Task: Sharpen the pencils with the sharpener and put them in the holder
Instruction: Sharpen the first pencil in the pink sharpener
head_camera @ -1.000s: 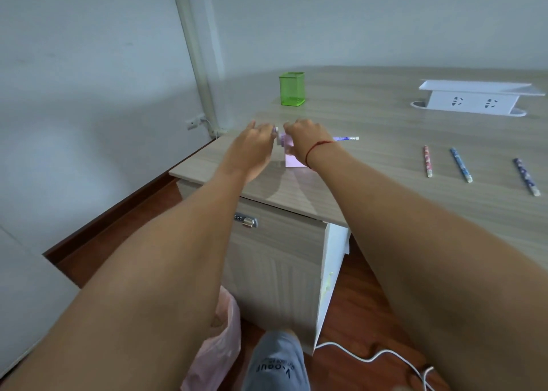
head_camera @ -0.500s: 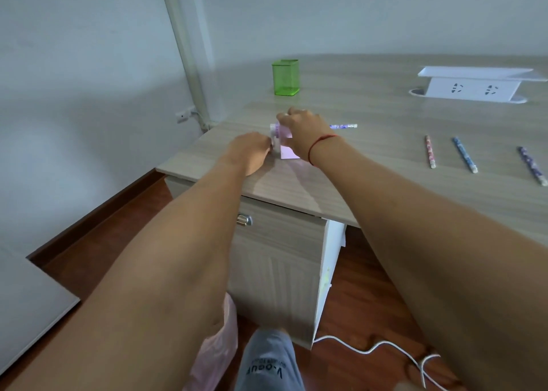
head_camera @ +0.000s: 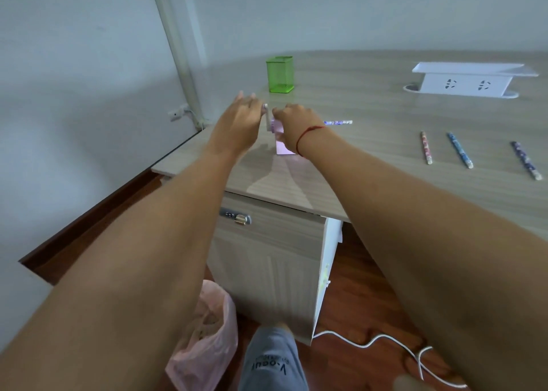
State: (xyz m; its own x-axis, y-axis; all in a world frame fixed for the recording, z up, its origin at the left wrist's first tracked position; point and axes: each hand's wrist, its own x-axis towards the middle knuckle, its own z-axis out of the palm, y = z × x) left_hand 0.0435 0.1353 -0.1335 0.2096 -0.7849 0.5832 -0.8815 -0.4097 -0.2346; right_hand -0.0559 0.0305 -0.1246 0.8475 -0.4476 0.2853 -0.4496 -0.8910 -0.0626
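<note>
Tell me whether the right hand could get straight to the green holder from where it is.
Probably yes. The right hand rests on the pink sharpener, and the green holder stands just beyond it on bare desk, with nothing between. It would first have to let go of the sharpener.

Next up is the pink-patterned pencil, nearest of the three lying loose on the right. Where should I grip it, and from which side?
Probably pinch the pink-patterned pencil mid-shaft from above, fingers either side of its width. It lies flat on the desk, pointing away from the person, apart from the blue pencil, so both flanks look free.
</note>
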